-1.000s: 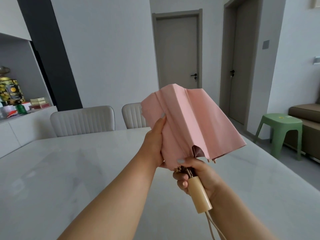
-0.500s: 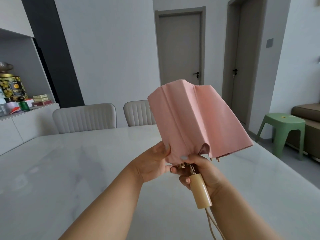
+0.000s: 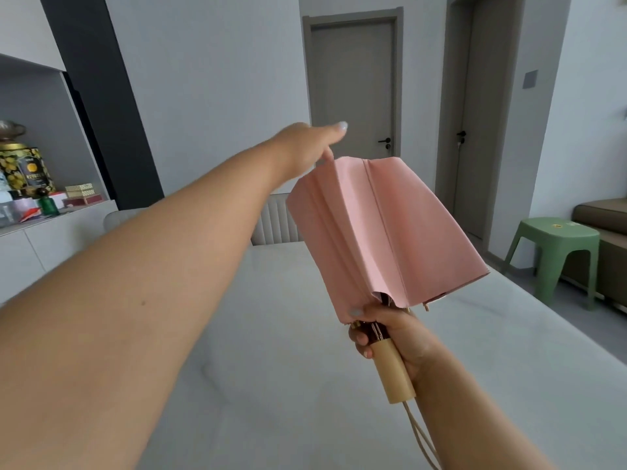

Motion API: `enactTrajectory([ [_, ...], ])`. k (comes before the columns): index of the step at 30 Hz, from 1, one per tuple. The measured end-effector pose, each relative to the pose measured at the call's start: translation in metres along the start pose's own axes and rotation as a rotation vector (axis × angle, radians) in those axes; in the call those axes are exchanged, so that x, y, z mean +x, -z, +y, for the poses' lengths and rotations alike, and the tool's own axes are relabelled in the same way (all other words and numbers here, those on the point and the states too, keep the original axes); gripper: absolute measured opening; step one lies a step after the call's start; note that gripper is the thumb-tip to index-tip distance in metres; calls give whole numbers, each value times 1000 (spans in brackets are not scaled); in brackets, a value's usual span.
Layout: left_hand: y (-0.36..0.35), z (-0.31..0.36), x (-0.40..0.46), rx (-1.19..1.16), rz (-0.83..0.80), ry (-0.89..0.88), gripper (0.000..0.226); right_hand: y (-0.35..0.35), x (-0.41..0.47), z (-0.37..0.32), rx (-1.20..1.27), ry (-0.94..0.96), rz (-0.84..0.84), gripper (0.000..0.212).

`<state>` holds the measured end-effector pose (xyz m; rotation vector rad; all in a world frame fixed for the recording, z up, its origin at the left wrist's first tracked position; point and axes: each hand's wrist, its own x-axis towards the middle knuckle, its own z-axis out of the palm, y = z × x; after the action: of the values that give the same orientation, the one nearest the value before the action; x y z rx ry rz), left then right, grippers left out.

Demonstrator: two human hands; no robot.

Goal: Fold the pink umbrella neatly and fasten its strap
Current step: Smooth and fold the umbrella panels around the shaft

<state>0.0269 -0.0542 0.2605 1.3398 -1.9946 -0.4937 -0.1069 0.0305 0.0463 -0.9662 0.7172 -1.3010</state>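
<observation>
Right hand at 5 o'clock: grip closed around the top of the cream handle, thumb pressed on the lower hem of the pink umbrella. Handle tilts down toward 5, cord loop hanging off its end.

Umbrella is collapsed but loose, held in the air over the bench, not touching it. Canopy flares up and out from the handle toward 12–1 o'clock, panels hanging in broad pleats, a few rib tips poking out at the lower edge. No strap wrapped round it.

Left hand stretched out toward 12, at the top left corner of the canopy. A finger comes down onto the fabric edge there, with one finger pointing away past it. Can't tell the grip from this angle: could be pinching the edge or just touching it.

Background: chair behind the bench at 12, green stool at 3, shelf with tins at 9, two closed doors beyond.
</observation>
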Motion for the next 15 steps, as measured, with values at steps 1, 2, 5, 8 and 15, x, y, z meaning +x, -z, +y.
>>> enactTrajectory([
  [1,-2,0,3,68,-55,35,56,1,0,1,-5,-5,-1,10],
  [2,-3,0,4,82,-89,48,54,1,0,2,-11,-10,-2,12],
  [5,1,0,6,-149,-192,24,37,3,0,4,-4,-24,-22,18],
  [8,10,-1,6,-349,-236,-33,34,3,1,3,4,-30,-50,10],
  [15,13,3,4,-147,-199,64,38,6,5,7,31,-57,-60,13],
])
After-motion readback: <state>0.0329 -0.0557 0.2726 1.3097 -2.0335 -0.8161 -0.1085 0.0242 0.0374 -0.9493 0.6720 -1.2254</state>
